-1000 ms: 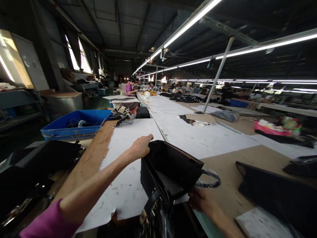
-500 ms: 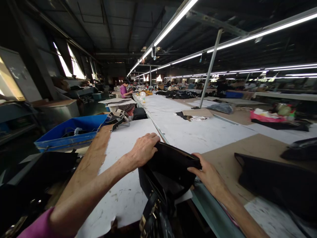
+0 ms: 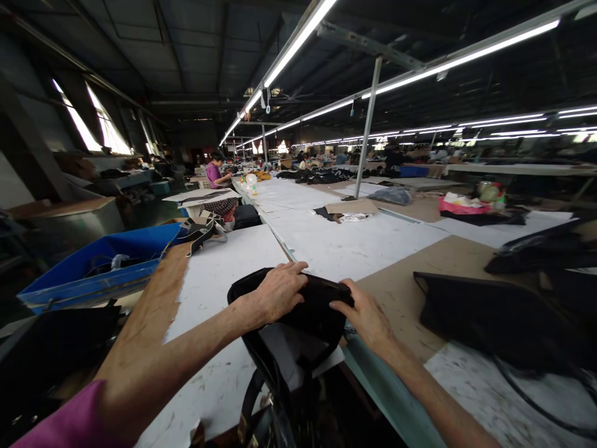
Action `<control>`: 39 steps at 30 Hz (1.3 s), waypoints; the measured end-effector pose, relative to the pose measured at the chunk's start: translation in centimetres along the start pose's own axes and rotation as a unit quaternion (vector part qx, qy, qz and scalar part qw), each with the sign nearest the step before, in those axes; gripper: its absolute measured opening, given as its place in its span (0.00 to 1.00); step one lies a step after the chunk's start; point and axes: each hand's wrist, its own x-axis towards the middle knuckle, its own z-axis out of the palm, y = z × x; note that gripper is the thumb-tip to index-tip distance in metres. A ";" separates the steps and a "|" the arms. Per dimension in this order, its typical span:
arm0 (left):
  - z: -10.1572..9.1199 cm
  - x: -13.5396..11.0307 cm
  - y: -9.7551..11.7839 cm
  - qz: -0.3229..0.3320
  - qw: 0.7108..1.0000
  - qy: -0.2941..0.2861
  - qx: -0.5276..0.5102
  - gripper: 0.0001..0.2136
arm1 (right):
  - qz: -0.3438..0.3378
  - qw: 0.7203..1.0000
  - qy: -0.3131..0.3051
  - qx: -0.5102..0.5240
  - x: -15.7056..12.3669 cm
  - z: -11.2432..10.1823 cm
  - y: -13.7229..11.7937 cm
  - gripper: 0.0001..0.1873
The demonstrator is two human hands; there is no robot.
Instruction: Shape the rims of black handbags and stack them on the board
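Apparently, the black bag's rim (image 3: 327, 285) lies between right-hand fingers (image 3: 359, 298).

There were two bare hands (image 3: 280, 291) (image 3: 370, 318), one held black handbag (image 3: 323, 311), one large blue plastic bin (image 3: 107, 283), one bright pink container (image 3: 459, 206)

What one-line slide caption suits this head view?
Left hand and right hand on the rim of an open black bag, white paper beyond.

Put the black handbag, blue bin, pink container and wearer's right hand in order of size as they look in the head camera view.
1. Black handbag and blue bin: largest, too close to rank; the handbag is nearer the camera.
2. Right hand, without its forearm.
3. Pink container, smallest.
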 end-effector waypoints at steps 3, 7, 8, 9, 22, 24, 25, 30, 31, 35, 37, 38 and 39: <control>-0.7 -1.1 -0.7 -0.088 0.996 -0.013 0.017 0.05 | 0.020 0.999 0.031 -0.014 0.0 0.4 0.0 0.15; -0.8 -2.3 -2.1 -0.152 0.988 -0.001 -0.007 0.02 | 0.031 0.998 0.050 -0.032 0.3 0.9 0.1 0.16; -0.7 -2.5 -2.5 -0.150 0.989 0.005 -0.017 0.02 | 0.030 0.997 0.053 -0.036 0.4 1.0 0.1 0.16; -0.6 -2.7 -2.7 -0.146 0.989 0.012 -0.025 0.01 | 0.030 0.997 0.054 -0.040 0.5 1.1 0.1 0.16; -0.1 -1.8 -4.4 -0.102 0.984 0.045 -0.135 0.05 | -0.143 0.980 0.135 -0.012 0.7 1.5 0.7 0.19; 0.0 -1.8 -4.4 -0.102 0.982 0.057 -0.147 0.06 | -0.154 0.978 0.137 -0.025 0.8 1.6 0.6 0.17; 0.0 -1.9 -4.4 -0.102 0.981 0.062 -0.151 0.06 | -0.154 0.978 0.138 -0.030 0.9 1.6 0.5 0.17; -0.2 -2.0 -4.4 -0.107 0.976 0.079 -0.174 0.05 | -0.138 0.980 0.143 -0.026 1.4 1.5 0.3 0.12; -0.3 -2.0 -4.4 -0.111 0.974 0.084 -0.179 0.05 | -0.130 0.981 0.143 -0.023 1.5 1.5 0.3 0.12; -0.3 -1.7 -4.5 -0.149 0.966 0.091 -0.189 0.04 | -0.103 0.985 0.135 -0.018 1.8 1.2 0.1 0.11; -0.2 -1.4 -4.5 -0.176 0.962 0.090 -0.191 0.04 | -0.107 0.985 0.134 -0.036 1.9 1.1 -0.1 0.12; -0.1 -1.3 -4.5 -0.189 0.959 0.090 -0.192 0.03 | -0.115 0.983 0.134 -0.053 1.9 1.1 -0.2 0.12; -0.1 -1.2 -4.5 -0.201 0.956 0.091 -0.193 0.03 | -0.127 0.980 0.134 -0.073 2.0 1.0 -0.3 0.12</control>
